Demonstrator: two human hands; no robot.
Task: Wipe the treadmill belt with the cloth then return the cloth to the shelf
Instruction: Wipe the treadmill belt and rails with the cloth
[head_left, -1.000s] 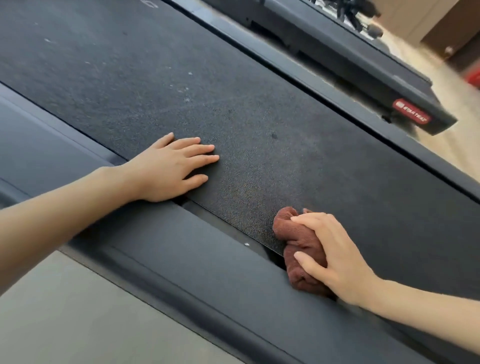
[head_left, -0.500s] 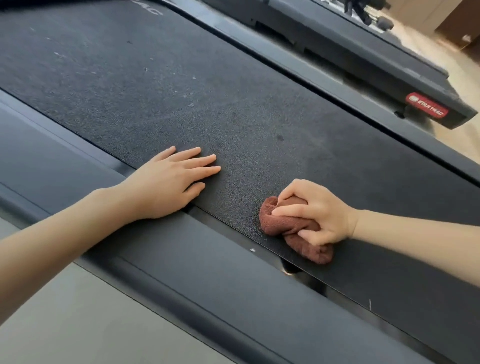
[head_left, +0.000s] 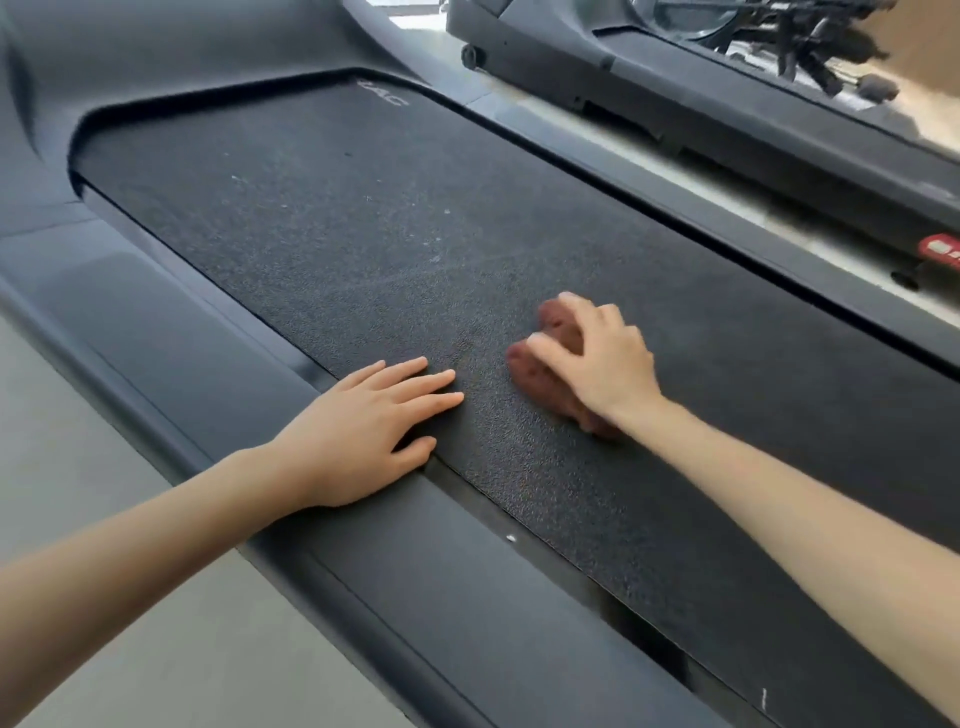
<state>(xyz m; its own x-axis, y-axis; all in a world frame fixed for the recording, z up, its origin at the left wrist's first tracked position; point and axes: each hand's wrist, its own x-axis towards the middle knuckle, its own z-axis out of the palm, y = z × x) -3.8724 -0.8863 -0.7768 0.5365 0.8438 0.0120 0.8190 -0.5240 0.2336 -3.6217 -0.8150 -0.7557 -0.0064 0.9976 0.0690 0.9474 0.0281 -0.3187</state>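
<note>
Right hand (head_left: 608, 364) gripped the bunched brown cloth (head_left: 535, 376), fingers curled over it, pressing it onto the treadmill belt (head_left: 363, 234) at about mid-width. Hand and cloth were motion-blurred. Left hand (head_left: 363, 415) lay flat, fingers straight and close together, holding nothing: fingertips on the belt's near edge, palm over the side rail (head_left: 415, 571). Pale specks and a faint streak showed on the belt beyond the cloth. A second treadmill (head_left: 727, 130) stood alongside, across a strip of floor.
</note>
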